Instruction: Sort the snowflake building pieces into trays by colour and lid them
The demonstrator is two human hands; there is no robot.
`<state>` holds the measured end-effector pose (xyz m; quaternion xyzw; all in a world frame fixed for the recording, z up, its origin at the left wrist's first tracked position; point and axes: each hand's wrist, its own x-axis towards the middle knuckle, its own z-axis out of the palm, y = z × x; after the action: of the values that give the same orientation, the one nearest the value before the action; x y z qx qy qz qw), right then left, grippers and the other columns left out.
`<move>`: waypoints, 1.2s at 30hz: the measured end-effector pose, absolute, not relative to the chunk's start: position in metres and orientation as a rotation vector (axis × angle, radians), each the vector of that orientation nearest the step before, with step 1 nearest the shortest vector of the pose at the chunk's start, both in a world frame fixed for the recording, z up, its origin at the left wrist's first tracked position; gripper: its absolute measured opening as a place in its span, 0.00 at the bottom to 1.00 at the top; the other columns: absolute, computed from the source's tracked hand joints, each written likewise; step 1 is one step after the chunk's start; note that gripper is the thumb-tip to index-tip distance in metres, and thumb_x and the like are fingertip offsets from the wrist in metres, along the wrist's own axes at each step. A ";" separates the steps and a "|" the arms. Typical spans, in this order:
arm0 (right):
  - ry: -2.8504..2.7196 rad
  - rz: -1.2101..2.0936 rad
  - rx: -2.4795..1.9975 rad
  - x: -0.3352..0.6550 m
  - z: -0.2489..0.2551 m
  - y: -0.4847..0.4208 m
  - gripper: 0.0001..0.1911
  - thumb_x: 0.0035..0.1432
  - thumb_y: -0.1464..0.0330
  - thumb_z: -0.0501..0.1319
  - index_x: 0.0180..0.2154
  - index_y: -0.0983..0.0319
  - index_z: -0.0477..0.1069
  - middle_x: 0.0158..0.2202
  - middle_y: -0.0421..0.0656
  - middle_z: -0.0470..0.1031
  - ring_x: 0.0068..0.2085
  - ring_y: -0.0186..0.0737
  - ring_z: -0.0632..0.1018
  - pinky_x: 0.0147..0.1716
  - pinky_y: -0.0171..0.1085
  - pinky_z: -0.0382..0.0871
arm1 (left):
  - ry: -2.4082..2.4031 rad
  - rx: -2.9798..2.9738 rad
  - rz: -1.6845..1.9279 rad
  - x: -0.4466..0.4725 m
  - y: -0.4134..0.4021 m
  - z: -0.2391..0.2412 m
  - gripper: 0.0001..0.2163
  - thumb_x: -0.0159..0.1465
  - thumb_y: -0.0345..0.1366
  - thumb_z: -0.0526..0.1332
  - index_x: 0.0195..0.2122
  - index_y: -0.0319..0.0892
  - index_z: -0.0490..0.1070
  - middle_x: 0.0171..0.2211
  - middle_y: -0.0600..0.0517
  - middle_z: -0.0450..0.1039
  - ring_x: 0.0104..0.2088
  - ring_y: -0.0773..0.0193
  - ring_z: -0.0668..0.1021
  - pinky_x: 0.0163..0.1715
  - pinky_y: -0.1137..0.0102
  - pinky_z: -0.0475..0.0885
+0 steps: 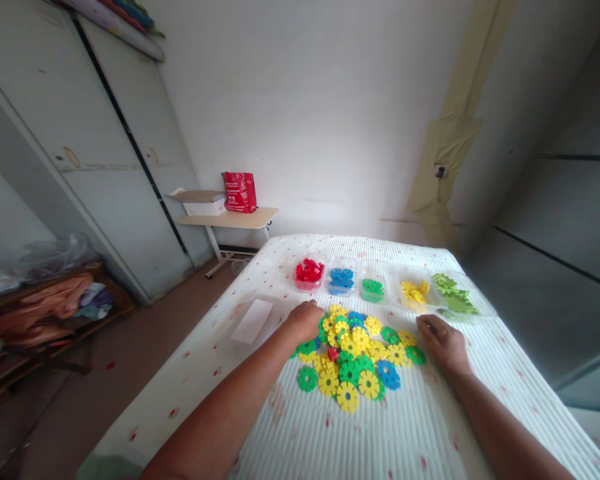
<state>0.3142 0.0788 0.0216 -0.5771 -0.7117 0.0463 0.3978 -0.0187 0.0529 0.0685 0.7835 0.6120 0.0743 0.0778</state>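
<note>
On striped cloth [330, 440]: left hand [305, 321] curled at disc pile [353, 360]; right hand [443, 341] at its other edge; both grips unclear.

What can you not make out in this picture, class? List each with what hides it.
- Head view: whether the left hand grips anything; its back blocks the view.
- Head view: what lies under the right hand; the hand covers it.
- Head view: print on the red bag; too small.
- Head view: bundle atop the cupboard; cut by top edge.
</note>
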 end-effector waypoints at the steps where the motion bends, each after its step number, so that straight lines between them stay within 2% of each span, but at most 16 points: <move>1: -1.800 0.113 -1.457 0.314 0.021 0.079 0.19 0.51 0.56 0.50 0.28 0.61 0.73 0.28 0.45 0.77 0.29 0.40 0.76 0.29 0.34 0.67 | 1.829 2.340 0.237 -0.023 0.054 0.069 0.11 0.47 0.24 0.58 0.29 0.42 0.74 0.33 0.49 0.71 0.35 0.60 0.74 0.36 0.70 0.68; 8: -1.826 0.115 -1.466 0.313 0.022 0.079 0.19 0.51 0.56 0.50 0.28 0.61 0.73 0.28 0.44 0.77 0.28 0.39 0.76 0.28 0.33 0.67 | 1.880 2.262 0.402 -0.059 0.058 0.077 0.16 0.50 0.30 0.57 0.42 0.42 0.72 0.36 0.50 0.71 0.37 0.62 0.74 0.38 0.72 0.67; 12: -1.835 0.103 -1.473 0.312 0.023 0.078 0.19 0.51 0.56 0.50 0.28 0.61 0.73 0.29 0.45 0.78 0.29 0.40 0.77 0.29 0.34 0.67 | 1.848 2.233 0.449 -0.066 0.037 0.082 0.17 0.50 0.29 0.58 0.42 0.43 0.72 0.36 0.51 0.70 0.37 0.63 0.73 0.38 0.72 0.68; 17: -1.820 0.125 -1.502 0.310 0.023 0.078 0.19 0.50 0.56 0.50 0.27 0.62 0.73 0.28 0.45 0.77 0.28 0.39 0.76 0.29 0.34 0.67 | 1.745 2.209 0.587 -0.052 -0.015 0.075 0.18 0.51 0.28 0.58 0.44 0.45 0.70 0.39 0.51 0.69 0.41 0.63 0.73 0.43 0.72 0.67; 23: -1.820 0.152 -1.509 0.309 0.021 0.077 0.19 0.51 0.57 0.50 0.28 0.62 0.73 0.28 0.44 0.77 0.28 0.39 0.76 0.29 0.33 0.67 | 1.684 2.313 0.296 -0.027 -0.061 0.056 0.15 0.52 0.27 0.57 0.40 0.46 0.69 0.40 0.51 0.68 0.44 0.61 0.70 0.45 0.70 0.67; 27: -1.834 0.158 -1.498 0.308 0.022 0.076 0.19 0.50 0.57 0.50 0.28 0.62 0.73 0.28 0.44 0.77 0.28 0.39 0.76 0.28 0.33 0.67 | 1.744 2.295 0.234 -0.021 -0.065 0.052 0.13 0.54 0.26 0.55 0.40 0.45 0.68 0.42 0.51 0.68 0.46 0.61 0.69 0.48 0.69 0.65; 32: -1.833 0.160 -1.485 0.307 0.024 0.074 0.18 0.51 0.57 0.50 0.27 0.61 0.73 0.26 0.43 0.77 0.26 0.38 0.75 0.27 0.33 0.67 | 1.755 2.298 0.229 -0.021 -0.062 0.050 0.16 0.50 0.24 0.56 0.39 0.44 0.69 0.40 0.50 0.69 0.45 0.58 0.70 0.47 0.66 0.67; 36: -1.841 0.164 -1.487 0.306 0.025 0.073 0.18 0.51 0.56 0.50 0.28 0.61 0.73 0.27 0.43 0.77 0.26 0.37 0.75 0.27 0.32 0.67 | 1.785 2.261 0.428 -0.028 -0.053 0.057 0.17 0.51 0.27 0.57 0.42 0.45 0.70 0.41 0.50 0.69 0.45 0.59 0.71 0.46 0.67 0.67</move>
<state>0.3063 0.0730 0.0253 -0.5811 -0.7194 0.0643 0.3750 -0.0282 -0.0532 0.0569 0.7713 0.6088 0.1461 0.1145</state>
